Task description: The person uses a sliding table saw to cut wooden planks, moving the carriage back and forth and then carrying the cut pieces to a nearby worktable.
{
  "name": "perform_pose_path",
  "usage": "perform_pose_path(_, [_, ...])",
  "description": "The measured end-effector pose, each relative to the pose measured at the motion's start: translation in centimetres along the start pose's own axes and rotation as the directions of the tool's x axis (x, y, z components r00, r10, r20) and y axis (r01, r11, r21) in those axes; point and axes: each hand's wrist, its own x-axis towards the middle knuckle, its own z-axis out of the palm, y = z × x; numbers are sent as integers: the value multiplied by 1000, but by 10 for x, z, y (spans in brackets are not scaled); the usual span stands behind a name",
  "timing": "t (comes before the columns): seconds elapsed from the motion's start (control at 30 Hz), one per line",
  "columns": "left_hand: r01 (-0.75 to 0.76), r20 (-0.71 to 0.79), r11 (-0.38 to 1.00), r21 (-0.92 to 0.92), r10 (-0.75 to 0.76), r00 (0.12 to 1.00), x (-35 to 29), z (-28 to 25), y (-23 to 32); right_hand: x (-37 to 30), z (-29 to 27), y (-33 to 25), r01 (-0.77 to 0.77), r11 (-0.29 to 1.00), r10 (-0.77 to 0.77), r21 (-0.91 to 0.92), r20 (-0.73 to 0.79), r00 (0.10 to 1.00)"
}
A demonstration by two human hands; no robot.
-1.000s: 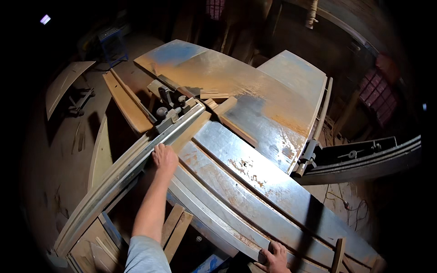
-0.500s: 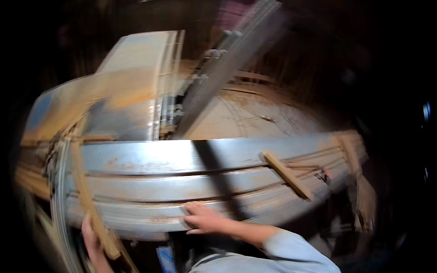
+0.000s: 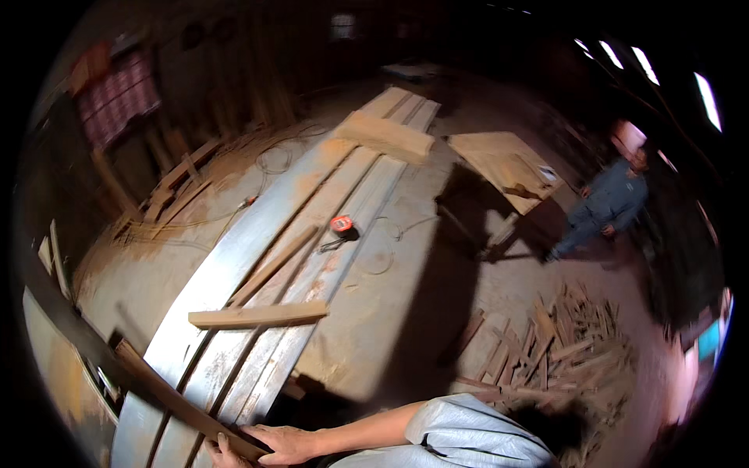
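Note:
A long wooden strip [image 3: 191, 413] crosses the near end of a grooved metal table [image 3: 199, 273] at a slant. My left hand [image 3: 226, 454], partly cut off by the lower edge, is closed on the strip's near end. Beside it my right hand [image 3: 290, 444] reaches in from the right and grips the same end, its fingers over the wood. Farther up the table, a wooden bar [image 3: 259, 315] lies crosswise, with a thinner stick [image 3: 275, 265] slanting away from it. A red tape measure [image 3: 342, 226] rests on the table beyond them.
A thick board [image 3: 384, 136] lies across the table's far part. At the right, a person in dark blue [image 3: 612, 199] stands by a wooden panel [image 3: 507, 168]. Scrap wood [image 3: 546, 351] is heaped on the floor. A dark beam [image 3: 78, 327] slants in at left.
My view has swung right along the table. My right hand has left the table's front edge and joined my left hand at the strip's end.

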Motion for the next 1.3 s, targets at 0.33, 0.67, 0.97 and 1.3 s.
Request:
perform_pose_path(0.33, [-146,561,989,9,116,820,-53,148,-8,-84,-58,57,-105,994,110,40,-528,842])
perform_pose_path(0.67, [68,857,998,-14,-23,515,-101,254,-47,-162,-107,128,-304,953,213,-15,-680,702])
perform_pose_path(0.97, [3,887,997,74,-67,457,-168,414,-94,-257,-248,157,-300,954,195,21,-802,564])
perform_pose_path(1.3, [48,963,971,233,-238,127,-221,590,-168,-431,-429,127,-564,825,299,36,-875,382])
